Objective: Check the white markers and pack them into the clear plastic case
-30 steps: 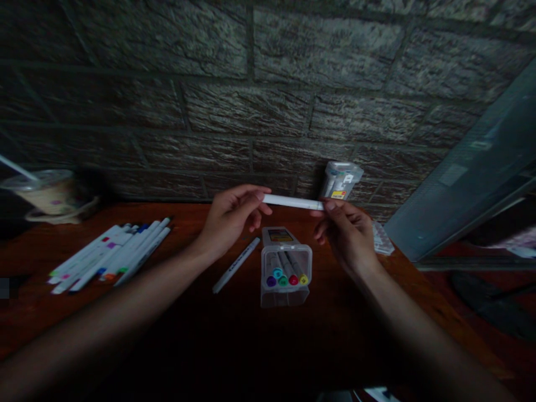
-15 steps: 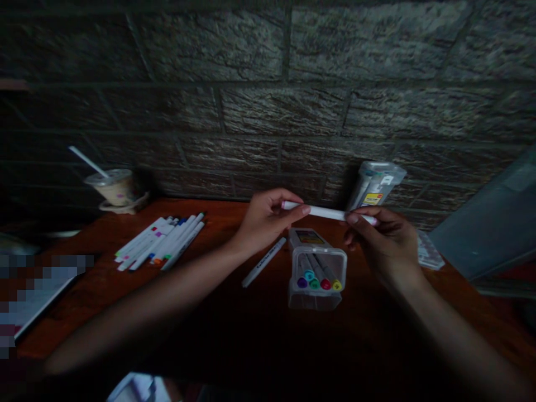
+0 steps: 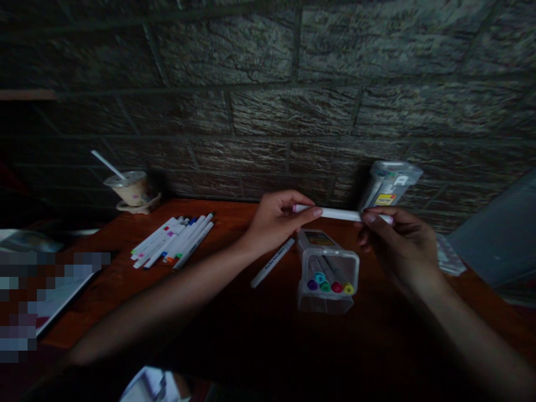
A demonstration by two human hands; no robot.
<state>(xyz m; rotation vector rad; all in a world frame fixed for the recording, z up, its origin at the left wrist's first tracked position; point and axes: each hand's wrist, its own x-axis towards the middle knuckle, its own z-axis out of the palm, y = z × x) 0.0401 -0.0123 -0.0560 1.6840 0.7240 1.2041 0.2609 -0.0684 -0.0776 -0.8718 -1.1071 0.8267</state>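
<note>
A white marker (image 3: 341, 214) with pinkish ends is held level between my two hands, above the table. My left hand (image 3: 278, 215) pinches it near its left end, thumb in front. At the other end my right hand (image 3: 400, 237) grips it between thumb and fingers. Below lies an open clear plastic case (image 3: 355, 268) on its side, with several markers inside showing purple, blue, green, red and yellow ends. A single white marker (image 3: 272, 263) rests on the table left of the case.
A pile of white markers (image 3: 173, 240) lies to the left on the wooden table (image 3: 226, 223). Behind it stands a lidded drink cup (image 3: 129, 190) with a straw. At the back right, another clear case (image 3: 389, 187) stands upright against the block wall (image 3: 259, 111).
The whole scene has shifted slightly right in view as the head turned. Both hands keep the same hold on the marker.
</note>
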